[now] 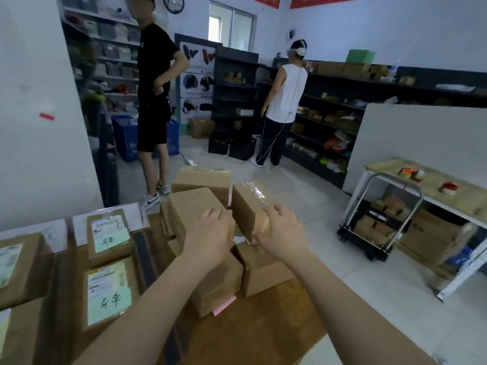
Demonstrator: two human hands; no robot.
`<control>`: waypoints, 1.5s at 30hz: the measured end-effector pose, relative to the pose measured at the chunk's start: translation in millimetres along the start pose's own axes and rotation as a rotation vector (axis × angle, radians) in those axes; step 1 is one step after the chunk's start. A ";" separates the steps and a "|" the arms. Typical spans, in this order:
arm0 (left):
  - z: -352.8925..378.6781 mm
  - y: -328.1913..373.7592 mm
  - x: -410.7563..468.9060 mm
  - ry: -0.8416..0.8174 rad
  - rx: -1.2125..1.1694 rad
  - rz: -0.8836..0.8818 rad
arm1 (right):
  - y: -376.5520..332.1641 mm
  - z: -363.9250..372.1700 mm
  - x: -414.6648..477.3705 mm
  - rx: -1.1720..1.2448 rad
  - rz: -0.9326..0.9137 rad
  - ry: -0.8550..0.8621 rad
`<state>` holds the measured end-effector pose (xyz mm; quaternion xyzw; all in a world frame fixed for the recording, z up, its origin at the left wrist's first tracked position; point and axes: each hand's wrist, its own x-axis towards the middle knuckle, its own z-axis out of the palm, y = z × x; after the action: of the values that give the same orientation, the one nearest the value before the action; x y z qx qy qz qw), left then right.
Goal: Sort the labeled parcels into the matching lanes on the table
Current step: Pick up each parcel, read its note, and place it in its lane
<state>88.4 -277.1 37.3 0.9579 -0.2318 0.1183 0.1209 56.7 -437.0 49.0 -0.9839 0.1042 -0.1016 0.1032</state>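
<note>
Cardboard, taped and stiff, made the tilted parcel (pixel 246 206) look light, best held by opposite faces; it leaned atop the pile (pixel 216 283). The right hand (pixel 282 230) clasped its near end, the left hand (pixel 210 233) curled round its left edge. Left of it, labeled parcels (pixel 109 293) lay on the wooden table (pixel 250 333); beyond it, shelves (pixel 329 122) lined the room.

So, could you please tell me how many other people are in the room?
2: a person in black by the left shelves, a person in white facing the dark shelves.
</note>
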 end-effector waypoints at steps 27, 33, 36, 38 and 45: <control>67.5 33.4 92.4 -0.079 -0.046 -0.270 | 98.6 49.9 131.2 1.089 0.489 -0.069; 54.2 57.8 97.2 0.038 -0.424 -0.448 | 114.1 44.9 132.1 1.612 0.753 -0.280; 49.9 65.1 99.6 0.033 -0.630 -0.496 | 114.5 38.3 130.6 1.721 0.699 -0.406; 46.0 67.2 100.9 0.046 -0.768 -0.530 | 109.9 36.1 129.3 1.745 0.663 -0.463; 32.4 67.2 97.7 0.209 -1.021 -0.609 | 93.8 38.4 128.3 1.816 0.553 -0.494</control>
<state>146.6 -385.0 46.3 0.7854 0.0387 0.0457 0.6161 170.9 -548.8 14.1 -0.4650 0.1888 0.0932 0.8599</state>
